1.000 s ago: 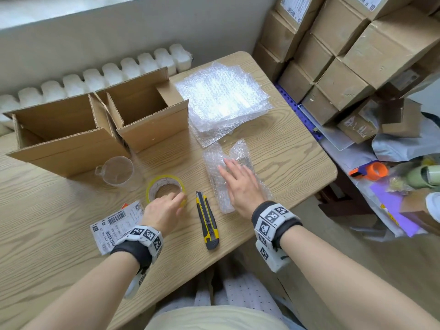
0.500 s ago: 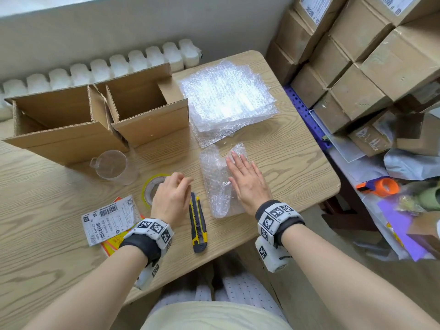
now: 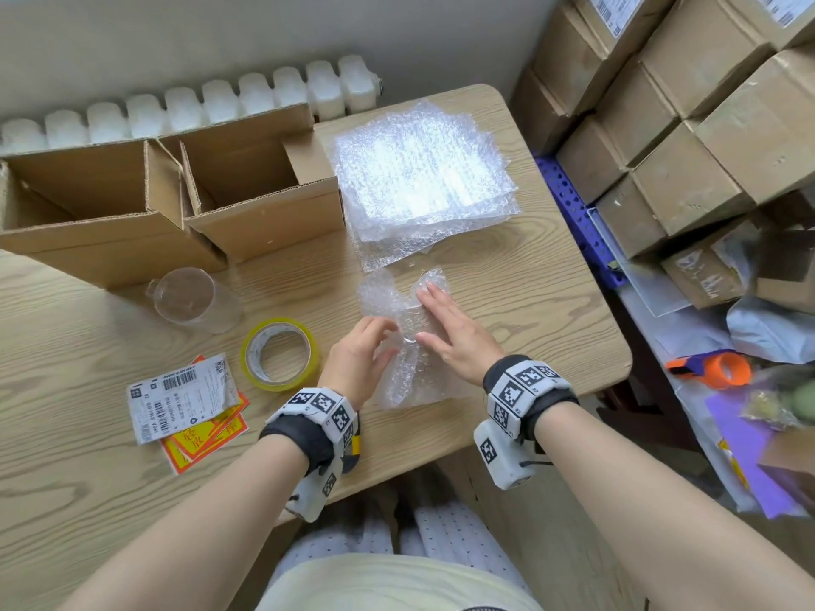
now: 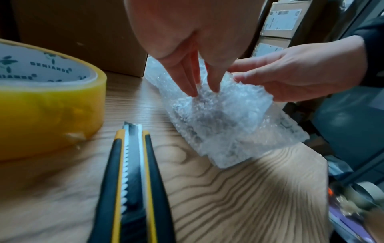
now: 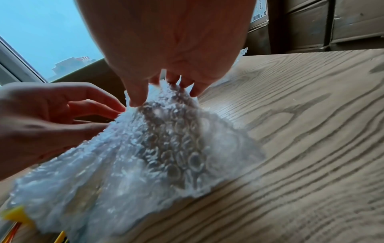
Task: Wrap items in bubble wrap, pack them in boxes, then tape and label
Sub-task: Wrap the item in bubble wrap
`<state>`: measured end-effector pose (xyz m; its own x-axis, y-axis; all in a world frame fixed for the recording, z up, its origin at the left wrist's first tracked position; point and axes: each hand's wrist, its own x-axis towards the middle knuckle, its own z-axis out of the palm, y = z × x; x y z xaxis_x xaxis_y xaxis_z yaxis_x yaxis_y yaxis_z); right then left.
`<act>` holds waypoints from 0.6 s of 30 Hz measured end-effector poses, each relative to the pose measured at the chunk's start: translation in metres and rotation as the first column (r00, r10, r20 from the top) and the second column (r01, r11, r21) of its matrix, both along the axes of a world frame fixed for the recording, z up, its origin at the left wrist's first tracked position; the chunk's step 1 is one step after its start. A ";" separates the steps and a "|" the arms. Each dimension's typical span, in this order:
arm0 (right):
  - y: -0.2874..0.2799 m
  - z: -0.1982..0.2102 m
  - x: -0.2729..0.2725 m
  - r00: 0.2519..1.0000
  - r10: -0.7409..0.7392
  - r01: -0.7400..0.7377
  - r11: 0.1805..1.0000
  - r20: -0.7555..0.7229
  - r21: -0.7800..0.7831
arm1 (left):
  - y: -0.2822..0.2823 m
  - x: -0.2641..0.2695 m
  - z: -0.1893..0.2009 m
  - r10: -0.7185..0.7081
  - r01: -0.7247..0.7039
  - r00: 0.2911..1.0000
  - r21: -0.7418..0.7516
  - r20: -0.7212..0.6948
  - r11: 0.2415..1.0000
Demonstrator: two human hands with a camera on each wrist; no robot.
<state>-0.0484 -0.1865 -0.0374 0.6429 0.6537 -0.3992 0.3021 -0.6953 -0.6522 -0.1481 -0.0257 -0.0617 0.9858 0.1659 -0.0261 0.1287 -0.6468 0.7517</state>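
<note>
**Handling the wrapped bundle**

The bubble-wrap bundle (image 3: 403, 341) lies on the table (image 3: 507, 302), near its front edge, beside the tape roll (image 3: 280, 355). The right hand (image 3: 454, 335) presses it flat with straight fingers. The left hand (image 3: 359, 359) touches its left edge, fingers loosely bent; no firm hold is visible. The wrap looks light, soft and springy, and probably unfolds when released. Hold across the overlapped seam.
</note>
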 end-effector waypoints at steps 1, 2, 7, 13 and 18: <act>0.000 0.002 0.003 1.000 0.008 -0.008 1.000 -0.025 -0.007 | -0.001 0.005 0.003 0.029 -0.030 0.999 -0.023 -0.040 0.999; 0.000 0.004 0.006 0.999 0.016 -0.016 1.000 -0.040 -0.008 | -0.001 0.009 0.006 0.053 -0.057 0.995 -0.044 -0.088 0.997; -0.004 0.013 0.016 0.992 -0.072 0.072 0.997 -0.106 0.001 | 0.000 0.017 0.020 0.082 -0.084 0.968 0.000 -0.238 0.996; -0.006 0.007 0.023 0.972 -0.170 0.172 0.985 -0.163 -0.004 | -0.003 0.022 0.028 0.102 -0.173 0.897 -0.131 -0.430 0.976; -0.006 0.009 0.029 0.928 -0.266 0.271 0.963 -0.263 -0.017 | -0.015 0.026 0.035 0.065 -0.140 0.818 -0.089 -0.571 0.986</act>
